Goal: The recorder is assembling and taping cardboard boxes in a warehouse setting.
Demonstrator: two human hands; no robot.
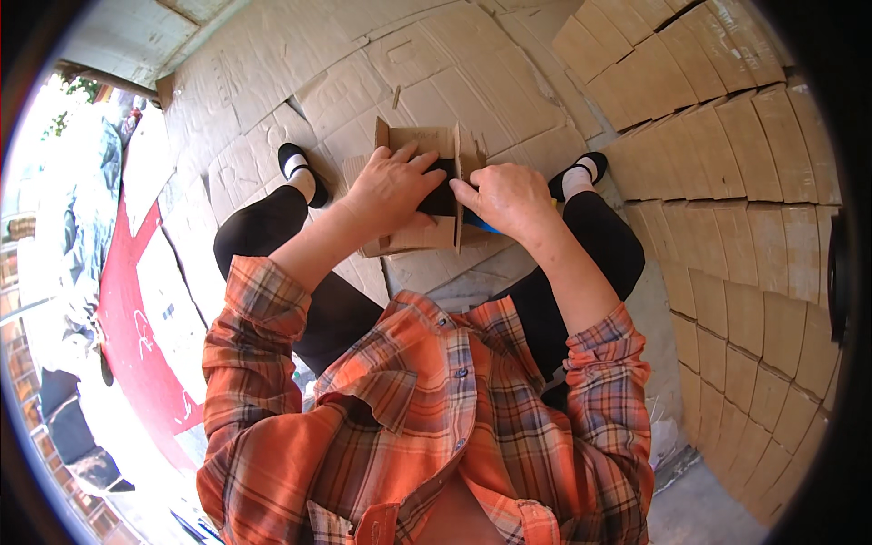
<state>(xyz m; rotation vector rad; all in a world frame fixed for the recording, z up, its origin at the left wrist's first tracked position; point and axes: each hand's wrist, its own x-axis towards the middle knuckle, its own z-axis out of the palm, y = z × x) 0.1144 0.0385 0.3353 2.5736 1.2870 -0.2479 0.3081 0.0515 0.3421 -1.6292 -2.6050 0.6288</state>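
I saw both hands closed on a small cardboard box [420, 195] resting between the knees, on the cardboard floor [472, 64]. My left hand [389, 186] pressed fingers into its dark opening; my right hand [509, 198] pinched the right flap. The box looked light, stiff yet easily creased, best gripped along its folded edges. Its long axis seemed to run near to far, with the opening facing up.
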